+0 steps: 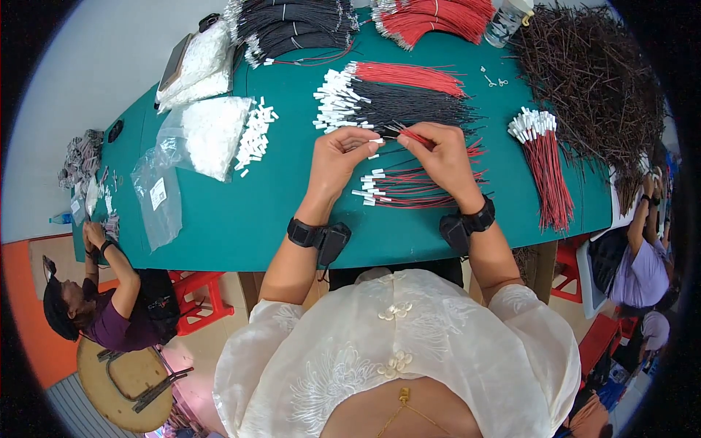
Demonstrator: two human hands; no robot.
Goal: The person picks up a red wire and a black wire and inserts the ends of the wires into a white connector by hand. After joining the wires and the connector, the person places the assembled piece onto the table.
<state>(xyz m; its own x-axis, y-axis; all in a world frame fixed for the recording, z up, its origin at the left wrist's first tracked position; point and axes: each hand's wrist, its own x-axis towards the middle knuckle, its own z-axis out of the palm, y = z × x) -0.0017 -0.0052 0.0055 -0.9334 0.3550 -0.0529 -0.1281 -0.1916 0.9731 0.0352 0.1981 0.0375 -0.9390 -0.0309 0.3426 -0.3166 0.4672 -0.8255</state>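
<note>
My left hand (pixel 337 162) pinches a small white connector housing (pixel 376 141) between thumb and fingertips. Facing it, my right hand (pixel 442 159) is closed on the ends of thin red and black wires (pixel 413 136). The fingertips nearly meet, and whether a wire end sits inside the housing is too small to tell. Below my hands lie several red and black wires with white connectors (pixel 374 191) on their left ends. Just beyond my hands spreads a row of black wires (pixel 412 104), with red wires (pixel 409 75) behind it, white-tipped at the left.
Loose white connectors (pixel 255 137) spill beside a plastic bag (pixel 212 135) on the green table (pixel 292 95). At right lie a bundle of red wires (pixel 549 175) and a dark brown wire heap (pixel 584 66). A cup (pixel 507 25) stands at the back. Other people sit left and right.
</note>
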